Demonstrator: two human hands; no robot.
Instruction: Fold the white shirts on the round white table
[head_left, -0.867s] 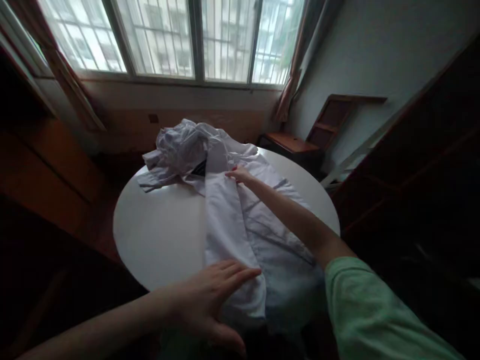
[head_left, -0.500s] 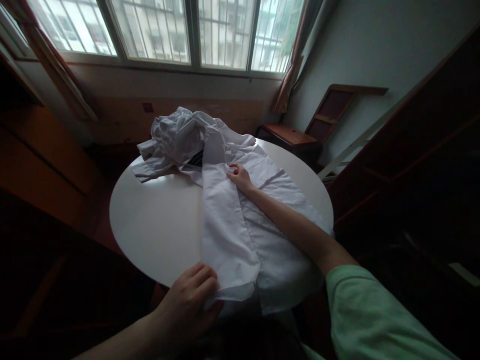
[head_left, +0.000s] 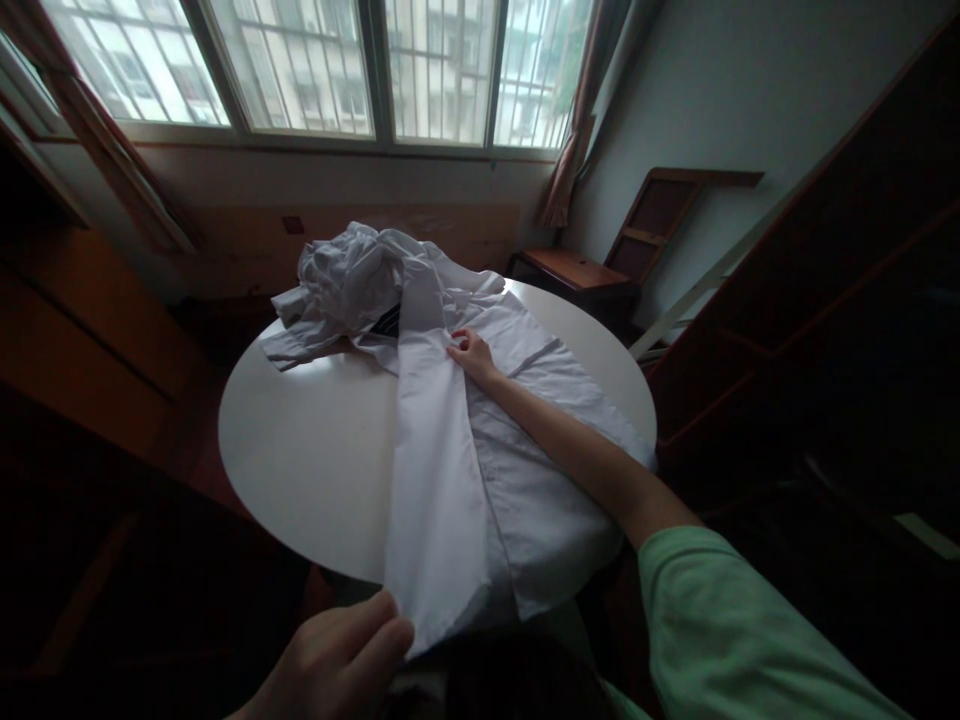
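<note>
Garment of white cloth [head_left: 435, 470], long and loose, lies across a round white table [head_left: 307, 470], its far end heaped in folds with a cuff-like end pointing left, its near end hanging over the table edge closest to us. A narrow front panel runs down its middle towards us, and a dark striped patch [head_left: 386, 322] shows in the gap beside the crumpled part. Our left hand [head_left: 341, 650], low in view, is closed, thumb and fingers pinching the panel's bottom corner just off the table edge. Our right hand [head_left: 474, 358] reaches up the cloth, fingers partly curled, tips at the panel's far edge; we cannot tell whether they grip it or only press. What has just changed is the left hand: a moment ago it hovered spread over the cloth, and now it has the corner and has drawn it towards us, while the right stays put. The panel looks straighter and tauter for it, which we judge helps smooth this side. Our right sleeve [head_left: 720, 600] is green. Beyond the table stand a wooden stool [head_left: 577, 268] and a barred window [head_left: 300, 70].
</note>
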